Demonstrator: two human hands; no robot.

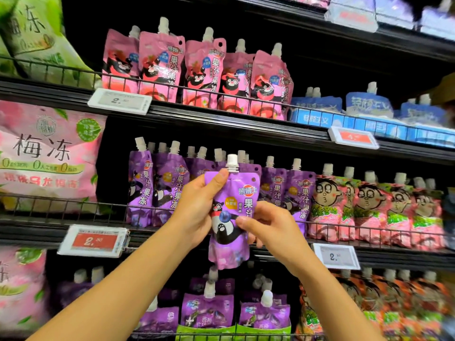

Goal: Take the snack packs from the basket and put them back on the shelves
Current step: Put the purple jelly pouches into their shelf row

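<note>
A purple spouted jelly pouch (231, 215) with a bear picture and a white cap is held upright in front of the middle shelf (172, 232). My left hand (197, 207) grips its left edge, thumb near the top corner. My right hand (268, 225) pinches its right side lower down. Behind the pouch stands a row of matching purple pouches (157, 188) behind a wire rail. The basket is out of view.
Pink bear pouches (197, 72) fill the shelf above, blue pouches (369, 107) to their right. Pink cartoon-face pouches (369, 207) stand right of the purple row. Large pink bags (46, 153) sit at the left. Price tags (94, 239) hang on the shelf edges. More purple pouches (209, 313) stand below.
</note>
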